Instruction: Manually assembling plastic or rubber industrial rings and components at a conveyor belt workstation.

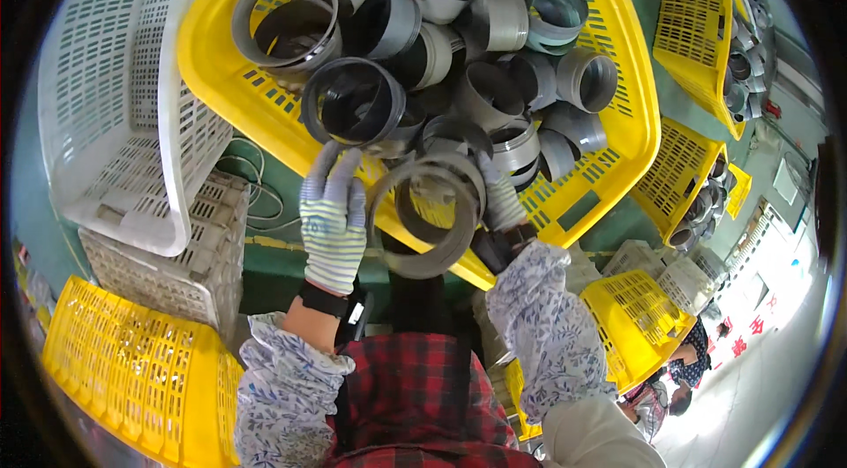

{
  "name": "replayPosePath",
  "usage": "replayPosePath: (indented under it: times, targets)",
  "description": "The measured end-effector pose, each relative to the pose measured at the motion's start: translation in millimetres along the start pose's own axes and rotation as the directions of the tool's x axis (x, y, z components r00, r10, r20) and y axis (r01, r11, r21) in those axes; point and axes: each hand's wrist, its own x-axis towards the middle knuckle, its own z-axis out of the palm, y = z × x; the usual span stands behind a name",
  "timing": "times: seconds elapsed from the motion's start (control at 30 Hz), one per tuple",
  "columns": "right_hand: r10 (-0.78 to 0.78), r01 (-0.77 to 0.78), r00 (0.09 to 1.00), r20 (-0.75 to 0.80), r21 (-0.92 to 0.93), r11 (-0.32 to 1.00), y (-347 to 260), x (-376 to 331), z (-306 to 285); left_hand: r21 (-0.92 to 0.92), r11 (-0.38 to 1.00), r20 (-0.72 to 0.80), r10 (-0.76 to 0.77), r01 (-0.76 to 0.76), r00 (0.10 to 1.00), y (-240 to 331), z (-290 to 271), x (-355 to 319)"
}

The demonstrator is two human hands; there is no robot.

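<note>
Yellow basket: holds a heap of loose rings, grey to dark, some on their sides, some with mouths upward, piled at many angles.
Left hand: wears a striped glove; reaches to the near rim of the yellow basket, fingers nearly straight and close together, gripping nothing visible. Comes up just beside a dark ring in the yellow basket; cannot tell whether touching.
Right hand: wears a matching glove; bends at the near rim of the yellow basket, closed on the right side of a grey ring; grip partly hidden behind that side.
Grey ring: shows over the near rim of the yellow basket, between both hands, tilted, open end toward the camera, slightly blurred.
Sleeves: carry a blue floral print, entering from the near side of the yellow basket.
White basket: stands left of the yellow basket, above grey crates.
Yellow crate: sits nearer and to the left of the yellow basket.
Ring-filled baskets: stand right of the yellow basket, well apart.
People: appear to the near right of the yellow basket, far off.
</note>
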Motion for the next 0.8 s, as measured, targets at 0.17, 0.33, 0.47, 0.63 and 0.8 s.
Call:
replayPosePath:
  times: [0.17, 0.33, 0.47, 0.63, 0.8]
  targets:
    - [0.037, -0.040, 0.990, 0.135, 0.024, 0.999, -9.4, 3.3, 31.6, -0.022, 0.872, 0.563, 0.415, -0.490, 0.715, 32.3, -22.2, 1.0]
    - [0.003, -0.004, 1.000, -0.006, -0.121, 0.993, -11.9, 2.3, 24.4, -0.025, 0.798, 0.674, 0.459, -0.602, 0.579, 39.8, -6.1, -5.9]
    - [-0.224, 0.222, 0.974, 0.025, -0.292, 0.930, 6.9, 3.1, 12.3, 0.188, 0.637, 0.828, 0.307, -0.748, 0.469, 46.5, -16.2, -11.4]
    - [0.071, -0.298, 0.911, 0.407, 0.527, 0.796, -14.4, -36.7, -60.1, 0.280, 0.844, 0.680, 0.162, -0.457, 0.715, 92.2, -51.7, -5.0]
    - [0.311, -0.336, 0.942, 0.129, 0.339, 0.879, -24.4, -122.3, 30.8, 0.178, 0.962, 0.852, -0.046, -0.206, 0.522, 117.7, -79.0, -30.1]
